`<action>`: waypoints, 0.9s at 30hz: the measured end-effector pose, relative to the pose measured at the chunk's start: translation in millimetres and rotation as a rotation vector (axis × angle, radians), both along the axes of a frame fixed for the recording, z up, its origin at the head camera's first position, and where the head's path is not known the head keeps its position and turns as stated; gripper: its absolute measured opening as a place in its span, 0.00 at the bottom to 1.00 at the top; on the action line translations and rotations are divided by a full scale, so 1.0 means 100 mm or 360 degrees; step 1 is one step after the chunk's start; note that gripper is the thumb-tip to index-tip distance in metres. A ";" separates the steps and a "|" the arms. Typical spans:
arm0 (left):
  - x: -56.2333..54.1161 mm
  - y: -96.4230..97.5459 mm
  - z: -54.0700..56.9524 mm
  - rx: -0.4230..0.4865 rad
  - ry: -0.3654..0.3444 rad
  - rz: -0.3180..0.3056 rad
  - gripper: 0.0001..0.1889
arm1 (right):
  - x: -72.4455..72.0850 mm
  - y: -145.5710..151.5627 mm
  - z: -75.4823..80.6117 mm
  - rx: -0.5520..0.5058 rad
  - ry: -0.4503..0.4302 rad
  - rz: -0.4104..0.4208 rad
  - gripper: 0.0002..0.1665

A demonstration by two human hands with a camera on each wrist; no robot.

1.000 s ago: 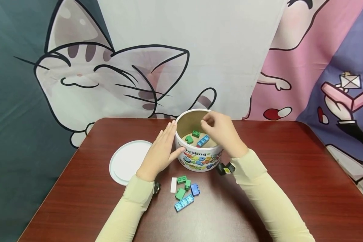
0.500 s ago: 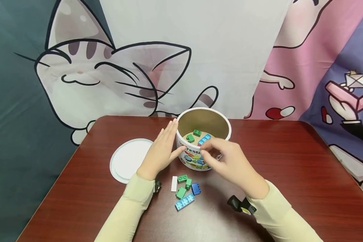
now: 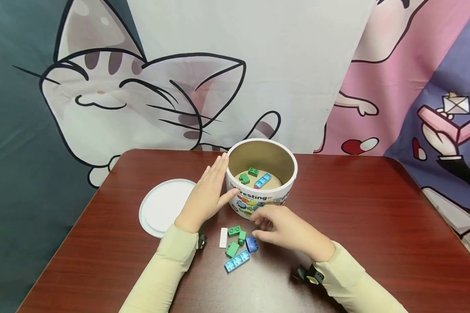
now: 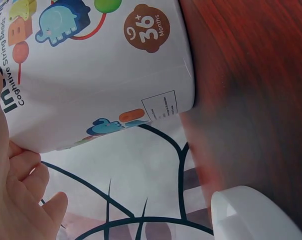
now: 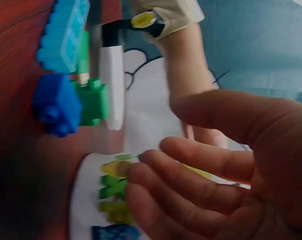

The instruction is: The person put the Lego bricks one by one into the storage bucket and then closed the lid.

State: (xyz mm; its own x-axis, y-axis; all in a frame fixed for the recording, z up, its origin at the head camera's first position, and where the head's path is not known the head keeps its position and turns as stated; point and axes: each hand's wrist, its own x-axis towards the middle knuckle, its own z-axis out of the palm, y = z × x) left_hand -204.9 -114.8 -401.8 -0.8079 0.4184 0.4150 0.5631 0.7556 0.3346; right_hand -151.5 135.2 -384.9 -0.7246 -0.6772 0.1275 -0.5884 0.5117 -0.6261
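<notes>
Left hand (image 3: pixel 204 195): lay straight-fingered against the round white printed bucket (image 3: pixel 260 201).
Right hand (image 3: pixel 290 230): loosely curved, held nothing.
Dark-blue plastic brick (image 3: pixel 252 244): sat near it on the reddish-brown surface (image 3: pixel 376 208); pinching its sides seemed best.

My head view looks forward and down from farthest back, over the table (image 3: pixel 368 208). My left wrist view, tipped sideways, faces the bucket (image 4: pixel 106 75) close up, toward 11 o'clock. My right wrist view, also sideways and close, has bricks (image 5: pixel 58 105) at 10 o'clock, shared with the head view, and the bucket at 7.
</notes>
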 end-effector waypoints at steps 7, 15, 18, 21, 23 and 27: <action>0.01 -0.01 0.00 0.0005 0.0001 -0.0006 0.45 | -0.08 0.00 -0.13 0.0198 -0.0125 0.0086 0.20; 0.01 -0.01 0.01 0.0015 -0.0023 0.0001 0.45 | -0.11 0.01 -0.20 0.0221 -0.0216 0.0232 0.19; 0.00 -0.01 0.00 0.0010 -0.0018 0.0002 0.45 | -0.11 -0.01 -0.23 0.0256 -0.0254 0.0252 0.19; 0.00 -0.01 0.00 0.0010 -0.0011 0.0003 0.45 | -0.10 -0.02 -0.25 0.0278 -0.0231 0.0244 0.18; 0.00 -0.01 0.00 0.0010 -0.0008 0.0002 0.45 | -0.09 -0.03 -0.27 0.0287 -0.0190 0.0239 0.17; -0.01 -0.01 0.00 0.0012 0.0016 -0.0005 0.45 | -0.08 -0.05 -0.28 0.0303 -0.0124 0.0233 0.15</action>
State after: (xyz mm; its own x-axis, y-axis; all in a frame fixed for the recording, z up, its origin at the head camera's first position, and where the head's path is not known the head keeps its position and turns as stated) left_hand -205.9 -115.7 -402.1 -0.8022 0.4180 0.4263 0.5691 0.7512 0.3344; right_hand -159.9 130.2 -413.2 -0.6198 -0.7821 -0.0648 -0.6187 0.5378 -0.5727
